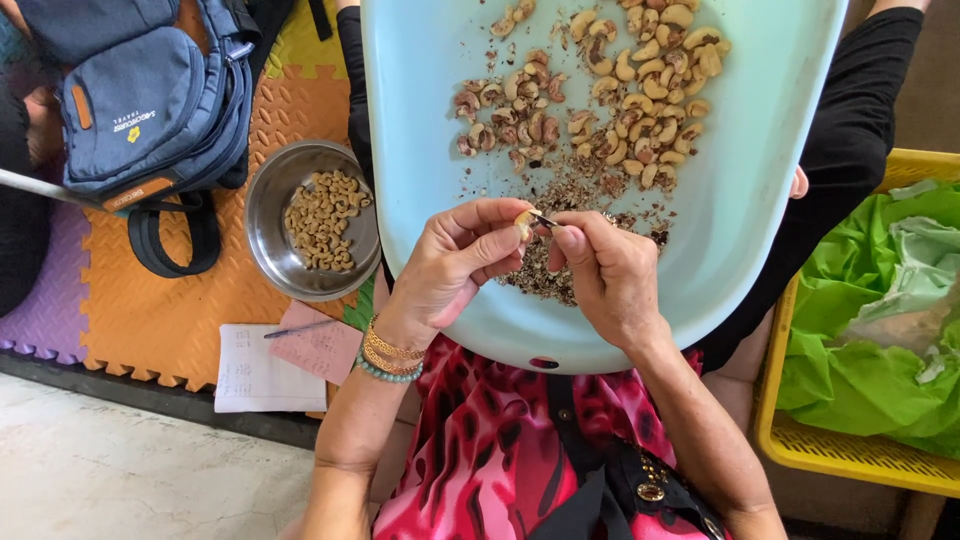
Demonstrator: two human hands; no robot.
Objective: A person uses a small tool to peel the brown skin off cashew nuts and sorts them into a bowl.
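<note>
My left hand (pixel 455 265) pinches a single pale cashew nut (pixel 523 222) between thumb and fingers. My right hand (pixel 610 275) grips a small thin blade (pixel 545 219) whose tip touches that nut. Both hands hover over the near part of a large light-blue tray (pixel 430 120) that rests across my lap. On the tray lie several cashews (pixel 640 70), some pale and some with brown skin, and a pile of brown skin scraps (pixel 555 275) just under my hands.
A steel bowl (pixel 268 245) with peeled cashews sits left of the tray on orange foam mats (pixel 160 320). A blue backpack (pixel 150 90) lies at upper left. Papers and a pen (pixel 270 365) lie below the bowl. A yellow crate with green plastic (pixel 870 330) stands at right.
</note>
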